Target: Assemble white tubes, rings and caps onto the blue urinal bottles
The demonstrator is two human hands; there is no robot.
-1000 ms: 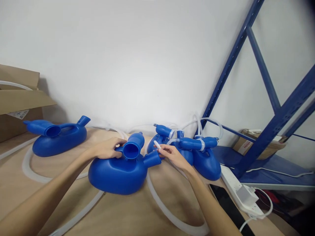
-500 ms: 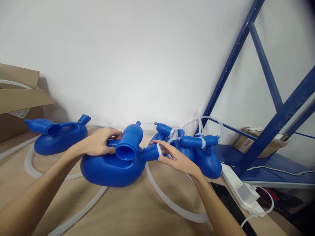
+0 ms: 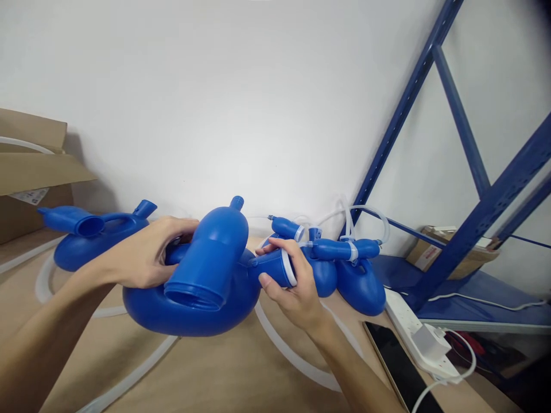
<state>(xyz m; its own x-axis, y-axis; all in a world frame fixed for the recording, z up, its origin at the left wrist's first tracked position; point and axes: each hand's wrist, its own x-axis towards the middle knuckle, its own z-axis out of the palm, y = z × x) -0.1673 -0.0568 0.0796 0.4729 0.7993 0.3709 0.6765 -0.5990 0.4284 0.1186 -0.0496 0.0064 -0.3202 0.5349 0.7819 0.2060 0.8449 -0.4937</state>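
A blue plastic bottle (image 3: 193, 318) is in front of me at the centre, with a wide-mouthed blue funnel piece (image 3: 206, 252) above it. My left hand (image 3: 148, 252) is wrapped round the bottle's handle, its fingertips partly hidden behind the handle and funnel piece. My right hand (image 3: 297, 284) grips the bottle's neck (image 3: 273, 269), thumb in front and fingers over the top, beside the white ring (image 3: 289, 268) at the neck's mouth. The funnel piece's narrow tip points up and away, and its open mouth faces me.
Another blue bottle (image 3: 81, 249) lies at the left near a cardboard box (image 3: 34, 215). Several blue bottles with clear tubes (image 3: 361, 287) stand at the right. Clear hoses curl over the table (image 3: 224, 373). A phone (image 3: 398, 361), a power strip (image 3: 413, 332) and a blue shelf (image 3: 473, 292) are further right.
The central bottle and funnel piece have come nearer and look larger. My right hand has gone from lightly touching the white ring to gripping the neck.
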